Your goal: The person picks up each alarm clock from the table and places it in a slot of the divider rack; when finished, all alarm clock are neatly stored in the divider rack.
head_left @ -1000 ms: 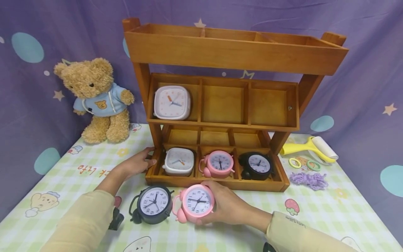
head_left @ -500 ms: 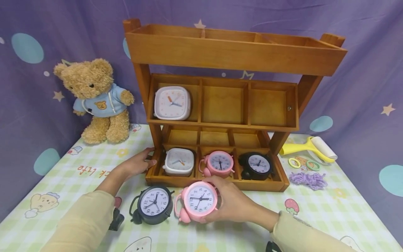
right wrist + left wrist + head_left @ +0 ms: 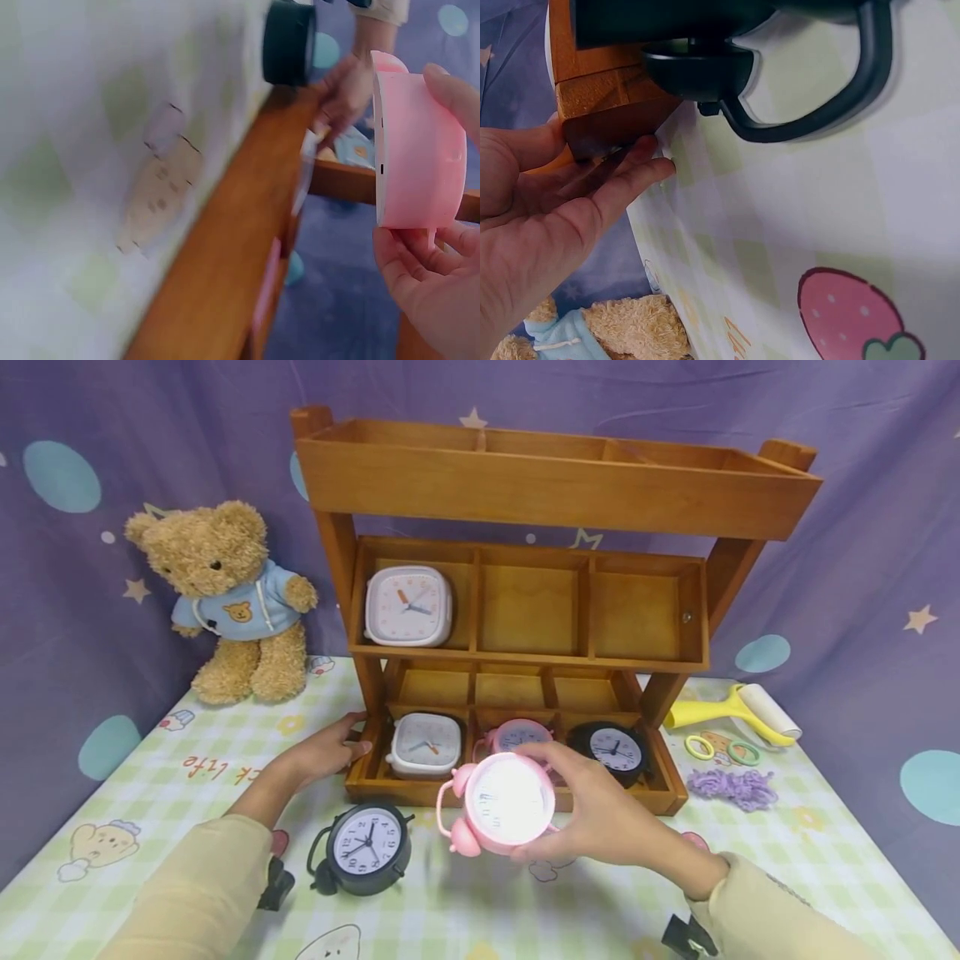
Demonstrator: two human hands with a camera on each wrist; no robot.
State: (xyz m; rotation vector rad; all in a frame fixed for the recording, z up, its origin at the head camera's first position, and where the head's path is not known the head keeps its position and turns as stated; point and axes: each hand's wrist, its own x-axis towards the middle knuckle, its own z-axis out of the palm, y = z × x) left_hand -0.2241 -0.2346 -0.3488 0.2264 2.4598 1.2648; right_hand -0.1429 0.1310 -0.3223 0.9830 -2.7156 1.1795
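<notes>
My right hand [image 3: 596, 806] grips a pink twin-bell alarm clock [image 3: 510, 802], thumb on one side and fingers on the other; glare whitens its dial. It is raised in front of the wooden rack [image 3: 517, 795], overlapping a second pink alarm clock [image 3: 517, 735] in the bottom tier's middle compartment. The right wrist view shows the held clock's smooth pink casing [image 3: 420, 150]. My left hand [image 3: 322, 753] rests against the rack's left end, its fingers [image 3: 626, 184] extended at the bottom corner. Nearby, a black twin-bell alarm clock [image 3: 367, 849] lies face up on the tablecloth.
White square clocks sit in the middle tier's left compartment [image 3: 408, 606] and the bottom-left compartment [image 3: 426, 743]. Another black clock [image 3: 617, 750] occupies the bottom right. A teddy bear [image 3: 232, 602] sits left; a yellow lint roller [image 3: 735, 710], hair ties [image 3: 699, 746] and purple yarn [image 3: 733, 789] lie right.
My right hand has lifted the pink alarm clock from beside the black one and moved it up and to the right, toward the rack. My left hand stays at the rack's end.
</notes>
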